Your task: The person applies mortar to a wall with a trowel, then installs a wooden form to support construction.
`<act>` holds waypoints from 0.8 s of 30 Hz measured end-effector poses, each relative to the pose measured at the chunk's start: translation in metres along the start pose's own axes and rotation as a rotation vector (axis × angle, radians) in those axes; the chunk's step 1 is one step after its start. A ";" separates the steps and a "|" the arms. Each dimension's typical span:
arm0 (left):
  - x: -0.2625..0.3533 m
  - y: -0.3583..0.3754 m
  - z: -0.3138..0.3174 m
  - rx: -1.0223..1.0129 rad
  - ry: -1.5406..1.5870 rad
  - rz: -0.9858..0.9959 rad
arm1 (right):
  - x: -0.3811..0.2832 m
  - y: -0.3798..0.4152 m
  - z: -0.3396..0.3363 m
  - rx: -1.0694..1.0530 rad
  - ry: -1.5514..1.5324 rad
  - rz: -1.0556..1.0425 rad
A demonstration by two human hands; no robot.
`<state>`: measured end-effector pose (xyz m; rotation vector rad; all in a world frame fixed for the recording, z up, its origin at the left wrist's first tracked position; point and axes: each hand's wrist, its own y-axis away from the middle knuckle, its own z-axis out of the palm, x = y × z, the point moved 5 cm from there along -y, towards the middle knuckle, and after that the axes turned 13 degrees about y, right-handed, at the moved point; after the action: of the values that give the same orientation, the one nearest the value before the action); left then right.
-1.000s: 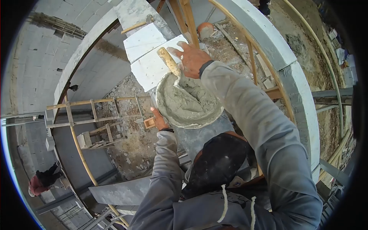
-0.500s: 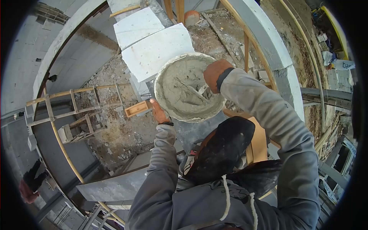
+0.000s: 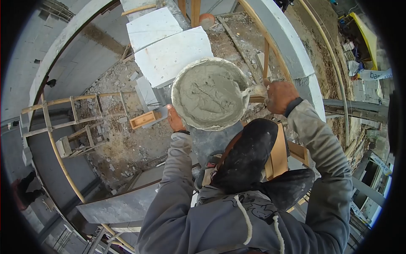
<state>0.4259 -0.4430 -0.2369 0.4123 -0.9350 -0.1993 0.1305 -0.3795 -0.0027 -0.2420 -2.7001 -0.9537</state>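
Note:
A round bucket (image 3: 184,119) full of wet grey mortar (image 3: 209,95) stands in front of me, its rim crusted with dried mix. My left hand (image 3: 176,120) holds the bucket's left side from outside, one digit pointing up near the rim; its other fingers are mostly hidden. Past the right rim, my right hand (image 3: 281,97) is closed around the handle of a mortar-smeared trowel (image 3: 255,89). The trowel's coated end lies at the bucket's edge. Grooves and lumps mark the mortar surface.
White blocks (image 3: 173,55) lie just beyond the bucket. A wooden ladder-like frame (image 3: 80,111) and a small wooden box (image 3: 143,120) are lower left, over rubble-strewn ground. A curved block wall (image 3: 292,51) runs along the right. At far left, another person (image 3: 25,190) is partly visible.
My right hand has pulled the trowel out of the mortar to the right, over the rim. My left hand stays by the bucket, and the mortar surface looks smoother.

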 end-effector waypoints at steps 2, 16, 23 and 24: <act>-0.003 0.002 0.001 -0.014 -0.004 -0.046 | -0.008 -0.007 0.013 0.086 -0.044 0.040; 0.001 0.002 0.009 0.013 0.119 -0.003 | -0.069 -0.009 0.102 -0.074 -0.501 -0.043; -0.010 -0.007 -0.004 0.010 0.159 -0.004 | -0.098 -0.008 0.109 -0.534 -1.372 0.104; -0.012 -0.008 -0.004 -0.035 0.148 -0.041 | -0.099 -0.005 0.109 -0.567 -1.479 0.094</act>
<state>0.4229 -0.4447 -0.2509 0.4090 -0.7768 -0.2193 0.2018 -0.3207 -0.1174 -1.7643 -3.2966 -2.0497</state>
